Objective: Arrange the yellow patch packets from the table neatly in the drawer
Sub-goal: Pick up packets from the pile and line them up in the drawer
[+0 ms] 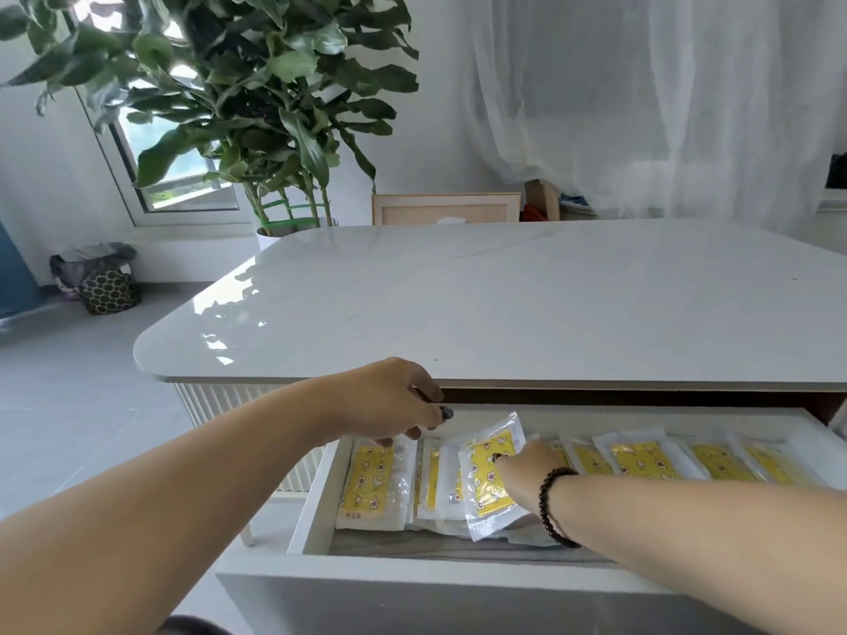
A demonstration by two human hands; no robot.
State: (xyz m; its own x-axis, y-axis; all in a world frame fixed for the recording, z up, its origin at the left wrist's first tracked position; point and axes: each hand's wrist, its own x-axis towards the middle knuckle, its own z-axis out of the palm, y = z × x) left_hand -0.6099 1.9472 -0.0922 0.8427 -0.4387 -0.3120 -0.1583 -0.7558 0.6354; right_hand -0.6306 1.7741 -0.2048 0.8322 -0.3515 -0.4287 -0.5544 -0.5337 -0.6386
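Low in the frame, the right hand (527,474) pinches a tilted packet (492,474) over the drawer (316,501). The left hand (389,401) hovers beside it with fingers loosely curled, holding nothing.

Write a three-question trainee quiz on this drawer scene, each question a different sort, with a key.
1. True or false: yellow packets lie on the tabletop.
2. Which hand touches the tilted packet? A) left hand B) right hand
3. Fill in: the packets stand in a row inside the open ____.

Key: 1. False. 2. B. 3. drawer.
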